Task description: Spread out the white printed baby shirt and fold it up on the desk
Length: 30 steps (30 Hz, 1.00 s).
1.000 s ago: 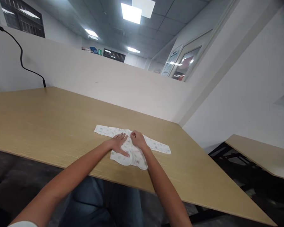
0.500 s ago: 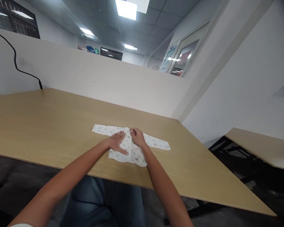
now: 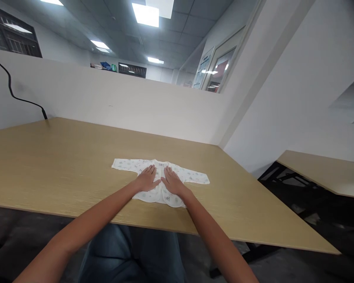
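- Head view: a small white patterned shirt (image 3: 159, 173) lies flat on the wooden table (image 3: 85, 157), near the edge by the person, sleeves stretched out to both sides.
- The left hand (image 3: 147, 179) lies palm down on the shirt's left front, fingers extended, thumb out.
- The right hand (image 3: 173, 182) lies likewise on the right front; whether the thumbs touch, I cannot tell.
- Beyond the table stands a white low wall (image 3: 135, 104); a black cord (image 3: 10, 84) rises at left.
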Each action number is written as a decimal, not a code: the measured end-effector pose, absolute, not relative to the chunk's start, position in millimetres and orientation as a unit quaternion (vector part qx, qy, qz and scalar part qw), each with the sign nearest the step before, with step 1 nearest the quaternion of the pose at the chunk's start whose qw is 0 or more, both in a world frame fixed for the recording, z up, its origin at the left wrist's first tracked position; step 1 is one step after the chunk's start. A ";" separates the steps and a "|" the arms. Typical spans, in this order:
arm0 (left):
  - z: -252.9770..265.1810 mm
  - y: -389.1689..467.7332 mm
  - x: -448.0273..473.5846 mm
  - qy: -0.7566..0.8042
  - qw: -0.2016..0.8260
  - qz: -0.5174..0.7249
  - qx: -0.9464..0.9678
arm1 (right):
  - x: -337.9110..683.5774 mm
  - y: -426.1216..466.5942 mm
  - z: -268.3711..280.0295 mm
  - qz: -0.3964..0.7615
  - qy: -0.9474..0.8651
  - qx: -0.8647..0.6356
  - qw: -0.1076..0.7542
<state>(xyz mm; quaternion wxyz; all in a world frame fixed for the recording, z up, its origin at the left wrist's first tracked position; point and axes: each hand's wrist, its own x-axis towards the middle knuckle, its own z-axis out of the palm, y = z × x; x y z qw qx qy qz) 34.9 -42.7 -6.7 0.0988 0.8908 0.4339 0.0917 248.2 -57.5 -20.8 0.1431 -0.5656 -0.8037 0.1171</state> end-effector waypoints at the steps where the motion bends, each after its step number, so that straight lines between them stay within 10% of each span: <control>1: -8.1 -43.3 35.1 0.435 0.094 0.085 0.892 | 246.1 -58.8 -22.0 0.107 -0.803 -0.571 0.132; 30: -14.5 25.3 -70.3 0.625 0.073 0.121 0.768 | 336.5 -22.6 -25.9 0.009 -0.670 -0.725 0.160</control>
